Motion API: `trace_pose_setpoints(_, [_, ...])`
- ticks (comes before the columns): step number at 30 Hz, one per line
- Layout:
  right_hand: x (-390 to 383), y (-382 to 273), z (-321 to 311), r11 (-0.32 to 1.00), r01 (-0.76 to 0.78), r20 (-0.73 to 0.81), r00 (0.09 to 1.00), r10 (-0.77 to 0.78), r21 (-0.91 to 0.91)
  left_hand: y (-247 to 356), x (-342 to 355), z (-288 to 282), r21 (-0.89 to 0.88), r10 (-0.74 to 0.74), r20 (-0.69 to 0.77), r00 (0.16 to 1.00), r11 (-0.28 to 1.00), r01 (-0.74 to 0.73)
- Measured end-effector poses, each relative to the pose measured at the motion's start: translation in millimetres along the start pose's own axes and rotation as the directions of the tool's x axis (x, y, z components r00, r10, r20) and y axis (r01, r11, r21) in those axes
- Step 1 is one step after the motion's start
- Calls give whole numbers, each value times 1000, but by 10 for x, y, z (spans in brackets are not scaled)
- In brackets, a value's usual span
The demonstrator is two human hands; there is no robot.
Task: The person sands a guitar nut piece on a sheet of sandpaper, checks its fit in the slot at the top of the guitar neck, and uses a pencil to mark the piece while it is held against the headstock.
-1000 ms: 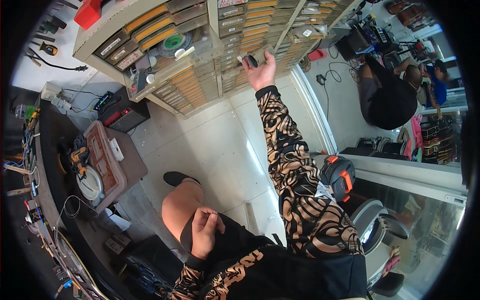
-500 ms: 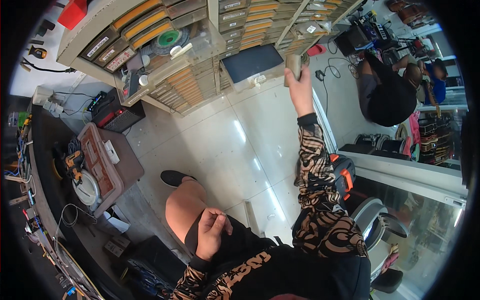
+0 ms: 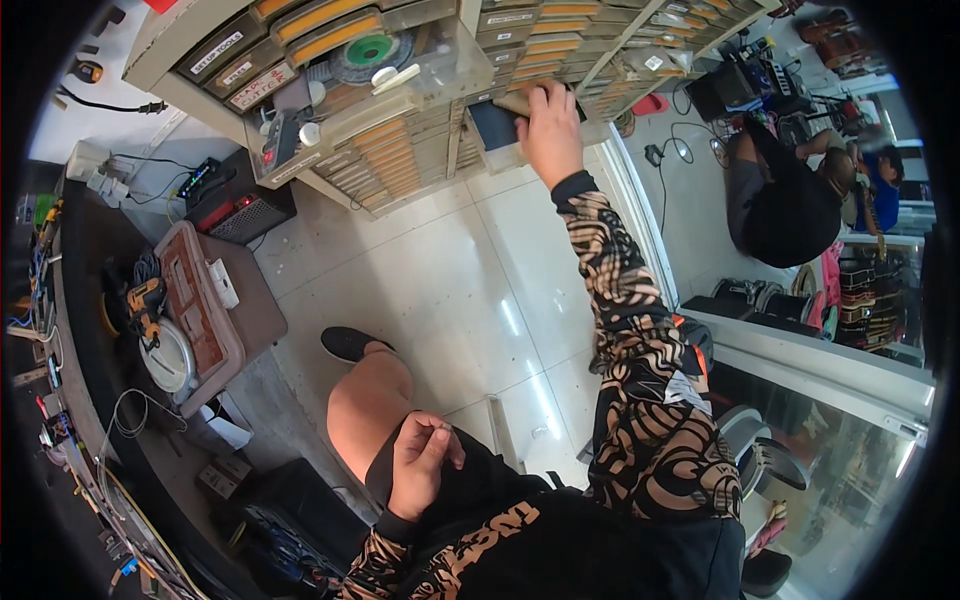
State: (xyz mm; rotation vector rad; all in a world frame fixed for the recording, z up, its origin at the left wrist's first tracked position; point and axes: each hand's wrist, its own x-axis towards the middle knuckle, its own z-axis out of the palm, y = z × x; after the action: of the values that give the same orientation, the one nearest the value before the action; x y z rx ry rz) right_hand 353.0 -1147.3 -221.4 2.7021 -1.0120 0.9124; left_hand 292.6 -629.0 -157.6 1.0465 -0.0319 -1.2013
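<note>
My right hand [image 3: 548, 135] reaches into an open drawer [image 3: 485, 152] with a dark inside, low in the tall cabinet [image 3: 390, 150] of small drawers. Its fingers close on a tan block [image 3: 512, 101] at the drawer's back edge, mostly hidden by the hand. My left hand [image 3: 425, 462] is curled above my thigh, thumb and forefinger together; I cannot make out what, if anything, they hold. A drawer higher up at the left stands open, holding a green-centred disc [image 3: 365, 52] and small items.
At left stand a workbench [image 3: 85, 380], a brown bin [image 3: 250, 320] with a drill [image 3: 148, 300], and an amplifier [image 3: 245, 200]. A glass sliding door [image 3: 800, 370] frames the right. People [image 3: 775, 200] sit beyond it among instruments and cables [image 3: 680, 140].
A dark-lined drawer has come open. My right hand took up the tan block, then moved it leftward into or over that drawer. My left hand has barely moved.
</note>
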Motion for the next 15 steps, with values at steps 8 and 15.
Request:
trace_pose_setpoints(8, [-330,118,43,955,-5,194,980,-55,295,-20,2,-23,-19,4,4,1000,1000,-4])
trace_pose_setpoints(15, [-453,348,-272,926,221,363,872,-328,307,40,-39,-73,-8,35,-42,999,999,-35])
